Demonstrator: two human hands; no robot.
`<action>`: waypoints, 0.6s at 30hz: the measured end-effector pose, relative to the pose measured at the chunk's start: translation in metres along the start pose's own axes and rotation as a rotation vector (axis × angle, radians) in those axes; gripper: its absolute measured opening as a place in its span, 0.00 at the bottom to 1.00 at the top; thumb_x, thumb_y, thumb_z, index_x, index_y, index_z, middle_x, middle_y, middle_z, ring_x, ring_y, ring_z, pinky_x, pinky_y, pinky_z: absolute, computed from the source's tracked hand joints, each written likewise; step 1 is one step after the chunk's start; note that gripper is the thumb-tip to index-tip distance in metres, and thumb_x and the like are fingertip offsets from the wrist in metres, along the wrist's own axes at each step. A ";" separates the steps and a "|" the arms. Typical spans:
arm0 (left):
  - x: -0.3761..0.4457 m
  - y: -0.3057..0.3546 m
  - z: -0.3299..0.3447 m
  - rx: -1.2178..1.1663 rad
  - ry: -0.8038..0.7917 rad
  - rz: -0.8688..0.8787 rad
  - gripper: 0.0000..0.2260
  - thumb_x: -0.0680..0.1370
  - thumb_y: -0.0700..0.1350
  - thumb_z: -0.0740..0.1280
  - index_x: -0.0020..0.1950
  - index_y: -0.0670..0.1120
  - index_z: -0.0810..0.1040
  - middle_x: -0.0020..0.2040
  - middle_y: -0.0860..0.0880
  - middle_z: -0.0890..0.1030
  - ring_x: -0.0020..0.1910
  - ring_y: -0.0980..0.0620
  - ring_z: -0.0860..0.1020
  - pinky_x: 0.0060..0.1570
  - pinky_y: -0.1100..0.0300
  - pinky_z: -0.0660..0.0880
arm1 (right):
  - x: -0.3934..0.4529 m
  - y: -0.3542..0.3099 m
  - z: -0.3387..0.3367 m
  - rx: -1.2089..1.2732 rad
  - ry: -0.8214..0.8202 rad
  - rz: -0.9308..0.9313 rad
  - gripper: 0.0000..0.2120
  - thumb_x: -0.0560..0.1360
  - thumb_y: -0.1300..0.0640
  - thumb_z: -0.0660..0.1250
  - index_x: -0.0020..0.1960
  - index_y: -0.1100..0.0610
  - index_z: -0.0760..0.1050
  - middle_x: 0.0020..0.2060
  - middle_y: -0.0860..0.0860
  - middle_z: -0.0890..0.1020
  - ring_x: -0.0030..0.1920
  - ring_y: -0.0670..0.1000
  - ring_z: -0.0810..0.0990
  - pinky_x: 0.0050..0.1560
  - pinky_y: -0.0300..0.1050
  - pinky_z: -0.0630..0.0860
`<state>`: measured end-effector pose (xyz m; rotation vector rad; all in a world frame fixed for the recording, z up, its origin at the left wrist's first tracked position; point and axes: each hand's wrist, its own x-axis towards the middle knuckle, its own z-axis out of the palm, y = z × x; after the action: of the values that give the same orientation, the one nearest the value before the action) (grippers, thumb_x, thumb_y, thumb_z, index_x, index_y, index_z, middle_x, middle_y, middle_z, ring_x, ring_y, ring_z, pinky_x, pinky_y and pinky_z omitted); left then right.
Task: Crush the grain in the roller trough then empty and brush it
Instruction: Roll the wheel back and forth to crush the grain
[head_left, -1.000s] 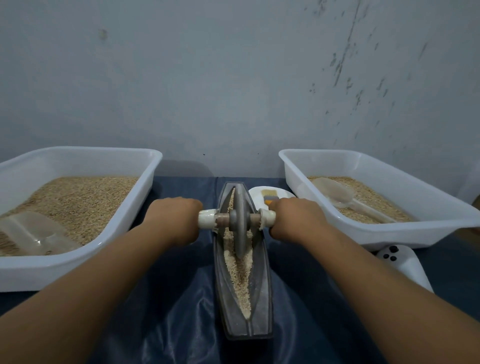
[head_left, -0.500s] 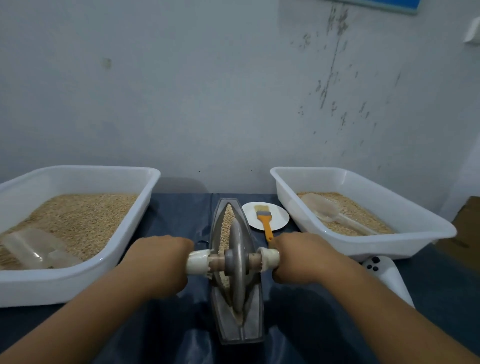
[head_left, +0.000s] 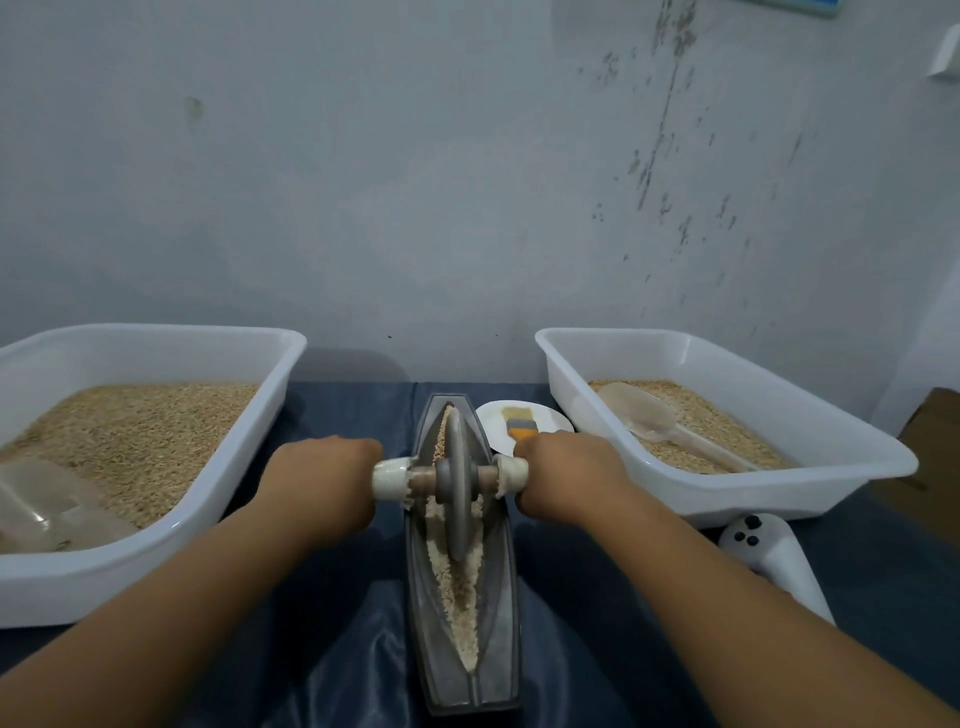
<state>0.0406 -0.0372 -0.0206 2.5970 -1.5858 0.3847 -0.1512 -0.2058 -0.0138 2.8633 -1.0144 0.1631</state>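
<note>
Head view, crushing stage. The left hand (head_left: 324, 480) and the right hand (head_left: 569, 475) each keep a clenched grip on one white-capped end of the wooden axle (head_left: 451, 475) that carries the grey metal disc roller (head_left: 457, 488). The roller stands upright in the narrow, boat-shaped grey metal trough (head_left: 465, 613), which lies lengthwise at lower centre of the frame on the bench covered with a dark blue cloth (head_left: 353, 623).

Change: one second ago the roller sits toward the far end of the trough; half a second ago it is drawn back near the lower, near end; now it has returned to the far half, just below the far tip. One full back-and-forth stroke is thus completed. The pale crushed grain (head_left: 457, 608) lies exposed along the groove in the lower half of the trough, and a thin ridge of it rises beside the disc at the far end.

Meaning for the task: rolling is still under way, and the grain remains in the trough. Emptying and brushing appear not yet begun. The orange-handled brush (head_left: 519, 423) lies untouched on the small white plate (head_left: 550, 418), just right of the trough's far end and partly hidden by the right hand.

Surroundings: a white plastic tub (head_left: 156, 343) of grain with a clear scoop at left of frame; a second white plastic tub (head_left: 727, 348) holding grain and a clear plastic spoon (head_left: 654, 421) at right.
</note>
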 end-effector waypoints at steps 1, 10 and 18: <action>0.005 -0.001 0.001 0.000 0.027 0.000 0.09 0.70 0.50 0.68 0.42 0.57 0.68 0.34 0.56 0.74 0.35 0.57 0.74 0.35 0.60 0.71 | 0.005 0.000 0.003 -0.004 0.057 0.010 0.06 0.66 0.52 0.65 0.42 0.46 0.71 0.34 0.45 0.74 0.38 0.51 0.77 0.35 0.43 0.68; -0.004 -0.001 0.008 -0.005 0.027 -0.025 0.06 0.71 0.51 0.66 0.45 0.56 0.70 0.36 0.55 0.76 0.37 0.55 0.76 0.38 0.58 0.75 | 0.005 -0.004 0.005 -0.068 0.142 -0.038 0.09 0.68 0.51 0.66 0.48 0.46 0.73 0.30 0.45 0.66 0.36 0.53 0.73 0.37 0.45 0.68; -0.051 0.006 -0.018 0.089 -0.014 0.033 0.08 0.71 0.52 0.64 0.40 0.58 0.64 0.34 0.56 0.72 0.33 0.59 0.71 0.32 0.62 0.68 | -0.048 -0.001 -0.017 0.054 -0.143 -0.066 0.08 0.67 0.49 0.69 0.39 0.47 0.68 0.36 0.45 0.76 0.37 0.48 0.76 0.33 0.43 0.70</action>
<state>0.0098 0.0072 -0.0161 2.6463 -1.6546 0.4505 -0.1886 -0.1725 -0.0035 2.9897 -0.9506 -0.0196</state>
